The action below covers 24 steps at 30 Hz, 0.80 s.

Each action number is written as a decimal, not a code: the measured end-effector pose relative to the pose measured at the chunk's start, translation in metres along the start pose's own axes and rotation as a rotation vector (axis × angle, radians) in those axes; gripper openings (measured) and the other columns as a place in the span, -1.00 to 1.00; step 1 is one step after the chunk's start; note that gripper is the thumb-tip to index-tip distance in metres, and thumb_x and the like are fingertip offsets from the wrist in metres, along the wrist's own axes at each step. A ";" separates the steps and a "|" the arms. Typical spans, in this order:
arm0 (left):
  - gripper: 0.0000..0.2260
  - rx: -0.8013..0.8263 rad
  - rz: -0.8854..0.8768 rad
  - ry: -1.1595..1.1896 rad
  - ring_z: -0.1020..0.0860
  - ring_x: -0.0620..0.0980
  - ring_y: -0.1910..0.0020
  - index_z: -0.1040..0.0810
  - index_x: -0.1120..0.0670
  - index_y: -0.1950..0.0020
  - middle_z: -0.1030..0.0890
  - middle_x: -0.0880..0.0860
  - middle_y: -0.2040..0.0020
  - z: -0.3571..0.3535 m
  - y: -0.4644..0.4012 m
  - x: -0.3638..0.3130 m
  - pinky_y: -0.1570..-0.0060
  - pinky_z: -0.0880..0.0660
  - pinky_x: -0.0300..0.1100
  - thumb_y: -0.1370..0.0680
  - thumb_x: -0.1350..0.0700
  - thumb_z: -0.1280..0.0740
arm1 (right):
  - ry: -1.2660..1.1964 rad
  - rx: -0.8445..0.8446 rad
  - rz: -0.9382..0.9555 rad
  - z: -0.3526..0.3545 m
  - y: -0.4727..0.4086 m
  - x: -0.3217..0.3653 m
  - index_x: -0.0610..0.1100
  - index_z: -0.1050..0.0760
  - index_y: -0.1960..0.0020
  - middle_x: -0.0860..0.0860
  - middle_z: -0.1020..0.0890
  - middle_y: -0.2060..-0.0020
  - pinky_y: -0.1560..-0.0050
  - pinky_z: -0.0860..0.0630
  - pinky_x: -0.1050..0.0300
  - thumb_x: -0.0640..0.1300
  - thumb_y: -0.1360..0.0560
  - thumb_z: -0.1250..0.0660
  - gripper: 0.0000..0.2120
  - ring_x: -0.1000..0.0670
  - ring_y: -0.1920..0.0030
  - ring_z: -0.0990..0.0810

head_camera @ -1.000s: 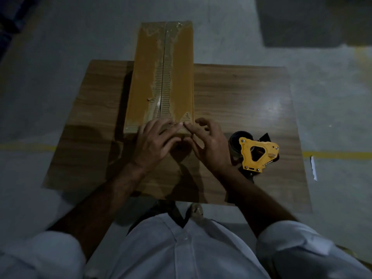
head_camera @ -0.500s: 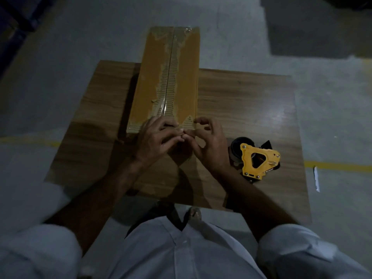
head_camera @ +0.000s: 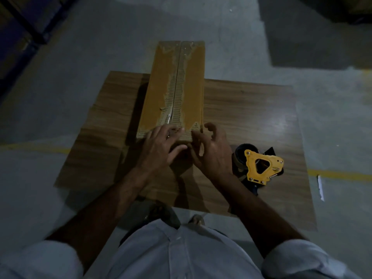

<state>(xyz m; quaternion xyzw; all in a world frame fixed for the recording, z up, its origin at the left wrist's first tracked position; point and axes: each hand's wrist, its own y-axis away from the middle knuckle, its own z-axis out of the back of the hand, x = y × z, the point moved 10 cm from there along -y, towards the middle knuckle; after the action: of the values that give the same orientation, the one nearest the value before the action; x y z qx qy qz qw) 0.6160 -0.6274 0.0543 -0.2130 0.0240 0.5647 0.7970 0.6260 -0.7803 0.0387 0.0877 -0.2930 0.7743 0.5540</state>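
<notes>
- The long cardboard box (head_camera: 161,93) lies on the wooden table (head_camera: 251,117). It points away from you, and its near end is right under your hands.
- A strip of clear tape (head_camera: 177,91) runs down the crack in the middle of the box top.
- Your left hand (head_camera: 161,150) lies on the near end of the box. Its fingers are straight and a little spread, and they press down on the tape there.
- Your right hand (head_camera: 213,156) is at the near right corner of the box. Its fingers are bent and the tips touch the box edge. I cannot tell if they pinch the tape end or only touch it.
- The job now looks like sticking the tape end down over the near edge.
- Rub from the crack out to both sides, so no bubbles hide under the tape.
- Fold the loose end over the edge and press it flat on the front wall.
- Push down with your left hand so the box does not slide.
- The yellow tape dispenser (head_camera: 261,167) lies on the table just beside your right wrist. Try not to bump it.
</notes>
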 end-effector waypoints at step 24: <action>-0.77 -0.018 -0.196 0.299 -0.51 0.02 0.00 -0.73 0.08 -0.11 -0.59 0.04 -0.02 0.019 -0.008 0.058 -0.03 -0.45 -0.16 -0.47 0.10 -0.59 | 0.029 0.010 -0.033 -0.020 -0.015 0.026 -0.04 -0.70 -0.18 -0.18 -0.56 -0.26 -0.08 -0.52 -0.18 -0.03 -0.45 -0.58 -0.68 -0.20 -0.20 -0.52</action>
<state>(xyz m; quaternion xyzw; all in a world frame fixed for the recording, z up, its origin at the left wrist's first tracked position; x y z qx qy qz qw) 0.6408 -0.5713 0.0580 -0.3032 0.1162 0.4464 0.8339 0.6340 -0.7453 0.0402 0.0839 -0.2797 0.7677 0.5704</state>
